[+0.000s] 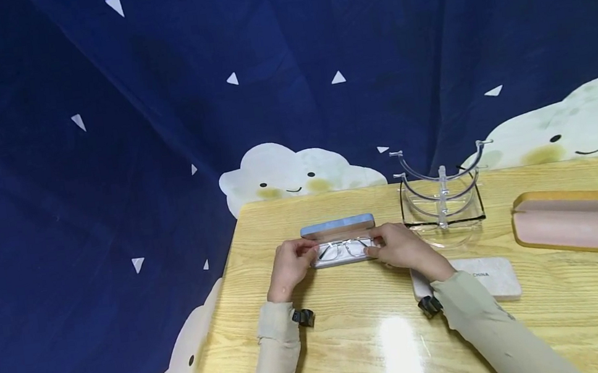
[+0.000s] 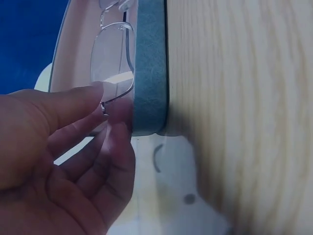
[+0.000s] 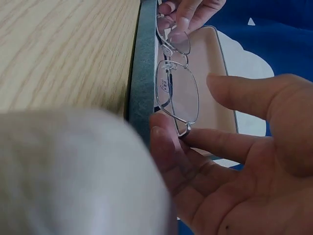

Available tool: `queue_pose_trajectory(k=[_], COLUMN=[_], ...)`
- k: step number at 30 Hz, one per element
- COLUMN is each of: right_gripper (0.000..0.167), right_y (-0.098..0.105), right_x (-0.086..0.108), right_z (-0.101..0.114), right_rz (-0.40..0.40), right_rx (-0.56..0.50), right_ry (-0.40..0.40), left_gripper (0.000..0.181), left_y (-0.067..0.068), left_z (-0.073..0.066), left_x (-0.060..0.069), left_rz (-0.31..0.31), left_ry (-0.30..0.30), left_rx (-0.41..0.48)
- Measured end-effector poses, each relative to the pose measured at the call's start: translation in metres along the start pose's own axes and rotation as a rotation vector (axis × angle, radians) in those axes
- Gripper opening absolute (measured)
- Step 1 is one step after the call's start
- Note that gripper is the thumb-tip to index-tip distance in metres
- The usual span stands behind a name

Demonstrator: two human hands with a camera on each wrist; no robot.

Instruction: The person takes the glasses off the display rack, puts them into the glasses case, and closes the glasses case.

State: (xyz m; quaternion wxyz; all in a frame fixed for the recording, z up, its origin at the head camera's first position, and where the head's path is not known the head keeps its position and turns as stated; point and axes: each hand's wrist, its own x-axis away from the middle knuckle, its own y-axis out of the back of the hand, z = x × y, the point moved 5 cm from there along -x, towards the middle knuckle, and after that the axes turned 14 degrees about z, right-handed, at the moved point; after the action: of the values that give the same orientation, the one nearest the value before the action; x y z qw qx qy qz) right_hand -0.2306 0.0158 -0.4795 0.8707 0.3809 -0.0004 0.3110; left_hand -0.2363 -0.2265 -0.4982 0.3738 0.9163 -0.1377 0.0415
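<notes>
Folded eyeglasses point(image 1: 344, 247) with a thin metal frame lie within a small open case point(image 1: 342, 262) with a blue-grey outside. My left hand point(image 1: 292, 265) pinches one end of the frame at the hinge; its thumb point(image 2: 90, 98) overlaps a lens corner. At the other end, my right hand point(image 1: 404, 248) holds the hinge between two fingers point(image 3: 220, 139), while its thumb point(image 3: 234, 93) stands apart from the lens. The case's lid point(image 1: 337, 225) is raised behind the glasses. Fingers partly cover both ends of the case.
A clear display stand point(image 1: 441, 191) bears black-framed glasses point(image 1: 443, 222) right of the case. A pale closed case point(image 1: 492, 278) lies beyond my right wrist. Farther right stands an open orange case point(image 1: 579, 230) with pink lining. The table's point(image 1: 239, 250) left edge is nearby.
</notes>
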Motion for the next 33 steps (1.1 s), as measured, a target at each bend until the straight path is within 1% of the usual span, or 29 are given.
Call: queue_pose_trajectory(k=[4, 8, 11, 13, 15, 18, 20, 21, 23, 25, 27, 28, 31, 33], right_gripper=[0.021, 0.031, 0.044, 0.048, 0.052, 0.064, 0.069, 0.07, 0.066, 0.06, 0.053, 0.049, 0.042, 0.039], right_y=[-0.001, -0.001, -0.002, -0.003, -0.003, -0.004, -0.004, -0.004, -0.004, -0.004, -0.005, -0.005, -0.007, -0.008], right_x=[0.0, 0.0, -0.001, -0.001, -0.002, -0.003, -0.003, -0.004, -0.005, -0.006, -0.006, -0.006, -0.007, -0.008], right_z=[-0.001, -0.002, -0.003, -0.005, -0.006, -0.007, -0.007, -0.007, -0.008, -0.01, -0.013, -0.014, -0.017, -0.018], right_rz=[0.007, 0.012, 0.0, -0.016, -0.032, -0.039, -0.034, -0.021, 0.001, 0.017, 0.032, 0.035, 0.057, 0.072], right_rx=[-0.027, -0.056, -0.073, -0.095, -0.11, -0.141, -0.147, -0.172, -0.24, -0.322, -0.421, -0.454, -0.513, -0.533], right_ry=[-0.027, -0.065, -0.068, -0.065, -0.059, -0.065, -0.06, -0.054, -0.052, -0.069, -0.089, -0.1, -0.114, -0.11], left_gripper=[0.011, 0.011, 0.014, 0.018, 0.022, 0.023, 0.03, 0.036, 0.047, 0.053, 0.054, 0.054, 0.05, 0.05], left_y=[0.0, 0.003, 0.006, 0.007, 0.009, 0.01, 0.01, 0.01, 0.008, 0.006, 0.005, 0.005, 0.005, 0.005], left_z=[0.0, 0.0, 0.001, 0.003, 0.005, 0.007, 0.008, 0.009, 0.009, 0.008, 0.007, 0.007, 0.008, 0.009], left_x=[0.0, 0.001, 0.002, 0.003, 0.004, 0.005, 0.005, 0.005, 0.004, 0.004, 0.003, 0.003, 0.003, 0.002], left_rz=[-0.032, -0.049, -0.063, -0.082, -0.109, -0.143, -0.151, -0.147, -0.128, -0.101, -0.085, -0.082, -0.075, -0.059], left_ry=[0.0, -0.007, 0.002, 0.023, 0.06, 0.125, 0.156, 0.164, 0.166, 0.157, 0.152, 0.153, 0.153, 0.14], left_rx=[-0.027, -0.043, -0.045, -0.047, -0.039, 0.001, 0.036, 0.055, 0.09, 0.122, 0.145, 0.151, 0.184, 0.218])
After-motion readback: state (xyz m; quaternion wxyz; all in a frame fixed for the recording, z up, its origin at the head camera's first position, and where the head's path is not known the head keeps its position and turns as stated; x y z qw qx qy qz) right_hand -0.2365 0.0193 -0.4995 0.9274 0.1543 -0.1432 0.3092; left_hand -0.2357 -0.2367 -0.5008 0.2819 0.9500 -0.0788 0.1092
